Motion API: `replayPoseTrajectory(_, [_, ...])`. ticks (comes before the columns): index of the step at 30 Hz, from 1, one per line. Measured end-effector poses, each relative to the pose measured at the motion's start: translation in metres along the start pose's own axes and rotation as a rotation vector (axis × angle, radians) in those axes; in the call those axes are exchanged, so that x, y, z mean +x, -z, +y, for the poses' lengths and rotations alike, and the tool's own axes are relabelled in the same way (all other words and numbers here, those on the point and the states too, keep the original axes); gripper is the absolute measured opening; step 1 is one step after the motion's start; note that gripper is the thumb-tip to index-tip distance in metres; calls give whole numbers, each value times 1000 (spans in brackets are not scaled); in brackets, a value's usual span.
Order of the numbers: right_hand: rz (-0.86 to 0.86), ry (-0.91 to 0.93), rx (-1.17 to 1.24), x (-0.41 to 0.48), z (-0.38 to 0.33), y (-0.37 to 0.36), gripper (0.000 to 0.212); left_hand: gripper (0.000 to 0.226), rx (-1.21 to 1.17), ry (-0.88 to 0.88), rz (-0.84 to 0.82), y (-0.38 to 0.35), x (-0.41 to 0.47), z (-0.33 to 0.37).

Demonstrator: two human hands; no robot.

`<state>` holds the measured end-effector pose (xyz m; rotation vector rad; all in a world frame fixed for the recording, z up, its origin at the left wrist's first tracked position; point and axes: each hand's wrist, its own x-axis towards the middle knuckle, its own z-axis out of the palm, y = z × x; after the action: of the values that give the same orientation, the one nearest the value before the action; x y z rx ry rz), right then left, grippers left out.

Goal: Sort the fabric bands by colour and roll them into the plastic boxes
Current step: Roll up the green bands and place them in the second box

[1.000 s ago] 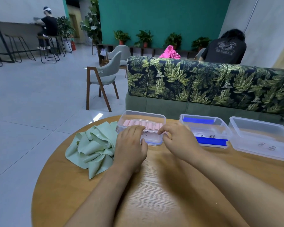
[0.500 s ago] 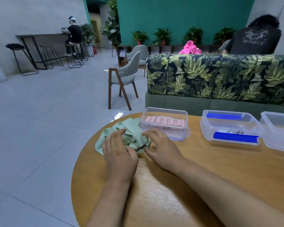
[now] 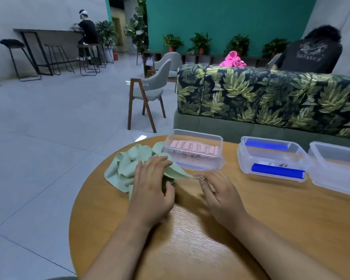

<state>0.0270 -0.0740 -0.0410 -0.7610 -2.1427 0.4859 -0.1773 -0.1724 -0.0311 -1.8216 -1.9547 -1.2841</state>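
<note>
Nothing legible anywhere. Dark handwritten marks on the white label (image 3: 271,164) inside the middle plastic box (image 3: 240,158) and the pale print on the dark shirt (image 3: 311,51), upper right, are too blurred.

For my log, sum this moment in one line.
left hand rests on green bands; right hand pinches green band end; pink rolls boxed

The left hand (image 3: 150,188) covers the near part of the heap of green bands (image 3: 127,164), the rightmost clear box (image 3: 335,170) and the desk (image 3: 190,239) run off the right edge, both forearms leave the bottom edge, and the label (image 3: 275,164) in the blue-band box (image 3: 271,156) is too small to read.
</note>
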Motion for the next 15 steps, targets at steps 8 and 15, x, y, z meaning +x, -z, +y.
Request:
replayPoseTrajectory(8, [24,-372,266,-107,27,139,32,49,43,-370,-330,-35,-21,66])
replayPoseTrajectory(15, [318,-714,738,-151,72,210,28,55,55,-283,-418,-80,-23,107])
